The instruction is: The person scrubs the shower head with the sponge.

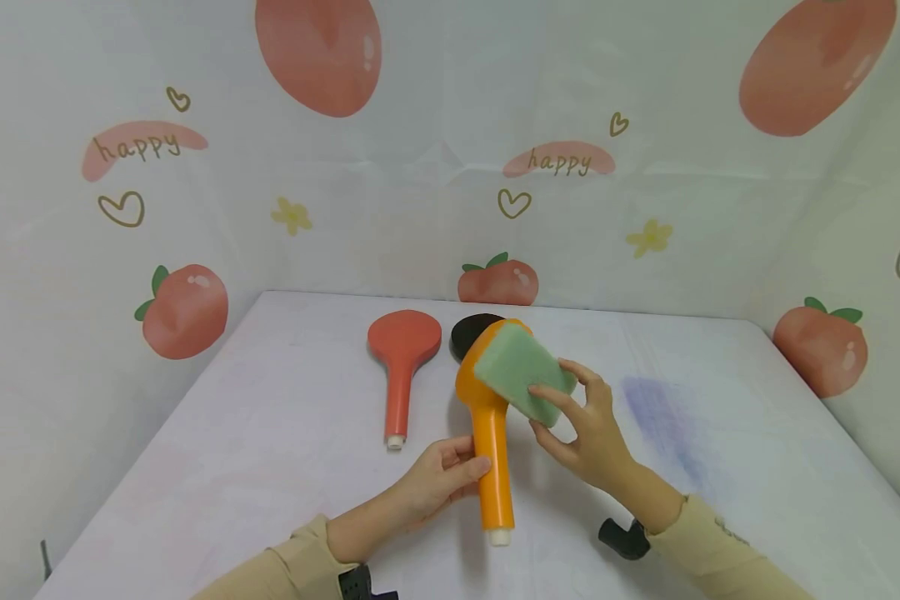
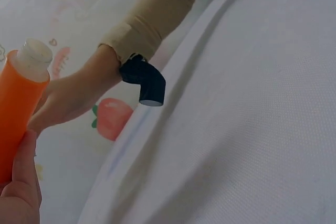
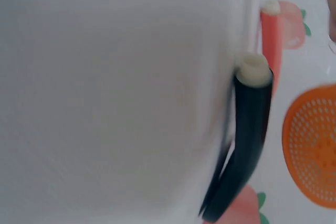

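My left hand (image 1: 437, 485) grips the handle of an orange shower head (image 1: 497, 496), held up off the table with its white threaded end downward. In my right hand (image 1: 591, 433), a pale green sponge (image 1: 519, 367) is pinched between thumb and fingers. The sponge lies over the back of the orange head and covers part of it. In the right wrist view, the perforated spray face (image 3: 314, 148) of the orange shower head shows. The left wrist view has the thumb (image 2: 22, 174) along the orange handle.
A red shower head (image 1: 403, 337) lies on the white table (image 1: 292, 450), left of the orange one. Behind the orange one is a black shower head (image 1: 471, 333), mostly hidden in the head view; its handle (image 3: 249, 124) shows in the right wrist view. Fruit-printed cloth surrounds the table.
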### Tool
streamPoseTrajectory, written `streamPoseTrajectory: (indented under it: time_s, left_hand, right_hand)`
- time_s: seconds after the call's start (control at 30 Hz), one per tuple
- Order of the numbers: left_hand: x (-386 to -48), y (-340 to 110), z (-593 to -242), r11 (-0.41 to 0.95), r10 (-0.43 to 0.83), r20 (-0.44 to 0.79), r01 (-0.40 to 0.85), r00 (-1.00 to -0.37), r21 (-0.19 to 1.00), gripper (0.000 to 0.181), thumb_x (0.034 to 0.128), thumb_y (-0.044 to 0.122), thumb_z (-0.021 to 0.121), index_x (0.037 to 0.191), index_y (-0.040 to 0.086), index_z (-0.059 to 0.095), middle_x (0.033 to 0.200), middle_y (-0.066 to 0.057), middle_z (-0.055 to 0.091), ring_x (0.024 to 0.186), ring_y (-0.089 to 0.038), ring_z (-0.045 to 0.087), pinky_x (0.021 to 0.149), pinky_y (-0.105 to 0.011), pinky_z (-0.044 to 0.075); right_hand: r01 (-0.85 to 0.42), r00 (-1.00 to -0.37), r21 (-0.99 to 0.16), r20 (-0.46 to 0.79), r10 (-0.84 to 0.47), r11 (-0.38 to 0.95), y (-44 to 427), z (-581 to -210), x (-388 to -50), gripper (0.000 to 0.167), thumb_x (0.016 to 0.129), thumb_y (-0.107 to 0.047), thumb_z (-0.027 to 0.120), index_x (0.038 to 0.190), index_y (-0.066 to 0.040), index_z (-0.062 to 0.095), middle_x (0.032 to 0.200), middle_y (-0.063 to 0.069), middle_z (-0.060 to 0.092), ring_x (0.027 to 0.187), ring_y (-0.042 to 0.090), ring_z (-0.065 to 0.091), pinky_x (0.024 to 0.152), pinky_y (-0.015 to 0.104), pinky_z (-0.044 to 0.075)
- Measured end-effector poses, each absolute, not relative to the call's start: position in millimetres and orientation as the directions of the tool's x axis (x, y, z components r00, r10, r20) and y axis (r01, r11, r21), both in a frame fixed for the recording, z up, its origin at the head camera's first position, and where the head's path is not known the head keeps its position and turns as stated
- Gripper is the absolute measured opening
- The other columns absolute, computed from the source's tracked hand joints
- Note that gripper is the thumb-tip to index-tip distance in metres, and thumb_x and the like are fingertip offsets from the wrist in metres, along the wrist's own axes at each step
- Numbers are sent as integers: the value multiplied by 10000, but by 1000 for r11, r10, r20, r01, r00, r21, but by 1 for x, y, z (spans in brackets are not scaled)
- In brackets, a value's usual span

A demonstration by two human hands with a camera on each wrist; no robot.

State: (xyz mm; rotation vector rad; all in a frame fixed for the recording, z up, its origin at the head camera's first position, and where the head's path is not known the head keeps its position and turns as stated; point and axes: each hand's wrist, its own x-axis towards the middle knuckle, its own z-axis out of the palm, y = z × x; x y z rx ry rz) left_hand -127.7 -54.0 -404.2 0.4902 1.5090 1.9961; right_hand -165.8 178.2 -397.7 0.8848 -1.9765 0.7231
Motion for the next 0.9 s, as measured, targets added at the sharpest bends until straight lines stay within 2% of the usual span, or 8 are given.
streamPoseTrajectory:
  time_s: [0.1, 0.17, 0.3, 0.43, 0.6, 0.73, 0.87, 0.9]
  left_hand:
    - [-128, -54, -405, -190, 645, -48, -221, -763, 957, 606, 922, 248, 586, 1287, -183, 367, 998, 45, 587, 894, -73, 588, 821, -202, 531]
    - [-128, -55, -405, -182, 645, -51, -219, -763, 959, 619, 916, 262, 595, 1289, -178, 369, 1002, 45, 587, 896, -73, 590, 830, -208, 531]
    - [-128, -55, -405, -150, 652, -74, -223, -755, 963, 622, 908, 285, 606, 1291, -151, 380, 1012, 40, 574, 903, -77, 588, 865, -233, 529]
    - [-127, -55, -405, -91, 654, -114, -227, -748, 970, 583, 905, 284, 611, 1296, -98, 410, 1044, 26, 576, 921, -87, 590, 899, -266, 525]
    - [-127, -55, -405, -56, 658, -120, -207, -743, 977, 538, 913, 253, 602, 1300, -75, 422, 1070, 4, 578, 936, -91, 590, 906, -282, 524]
    - [-128, -57, -404, -61, 659, -97, -182, -746, 981, 529, 921, 241, 590, 1302, -79, 414, 1081, -18, 564, 937, -92, 586, 907, -284, 524]
    - [-129, -59, -406, -68, 653, -73, -155, -754, 986, 529, 924, 223, 586, 1311, -85, 399, 1086, -32, 556, 938, -89, 583, 904, -281, 525]
    - [-129, -59, -407, -69, 651, -69, -150, -756, 986, 530, 924, 216, 585, 1315, -87, 394, 1091, -40, 554, 940, -89, 583, 903, -278, 525]
  right_hand:
    - [-816, -340, -83, 869, -359, 572, 178, -397, -165, 310, 919, -370, 510, 1061, -118, 620, 1195, 324, 447, 1068, 415, 415, 801, 451, 300]
    - [-816, -339, -87, 873, -351, 571, 180, -395, -167, 312, 919, -370, 510, 1051, -110, 623, 1195, 326, 448, 1069, 414, 415, 801, 456, 300]
    - [-790, -445, -226, 850, -280, 569, 186, -390, -173, 362, 914, -387, 522, 1075, -76, 615, 1231, 323, 433, 1085, 407, 412, 835, 497, 290]
    - [-743, -580, -410, 789, -202, 529, 193, -384, -180, 324, 851, -154, 604, 1157, -51, 581, 1282, 292, 425, 1105, 392, 429, 871, 521, 279]
    - [-710, -633, -479, 755, -170, 517, 194, -379, -182, 483, 721, 56, 633, 1186, -54, 569, 1287, 268, 433, 1137, 381, 437, 851, 511, 366]
    - [-732, -605, -430, 767, -214, 529, 190, -384, -176, 332, 848, -181, 631, 1151, -59, 572, 1260, 280, 413, 1087, 348, 441, 832, 414, 391]
    - [-767, -562, -378, 786, -259, 518, 187, -388, -171, 467, 902, -471, 512, 1117, -60, 570, 1241, 303, 388, 1055, 332, 414, 814, 347, 317]
    - [-771, -556, -375, 790, -258, 515, 187, -388, -171, 432, 900, -432, 540, 1116, -59, 571, 1244, 300, 391, 1058, 305, 420, 815, 335, 326]
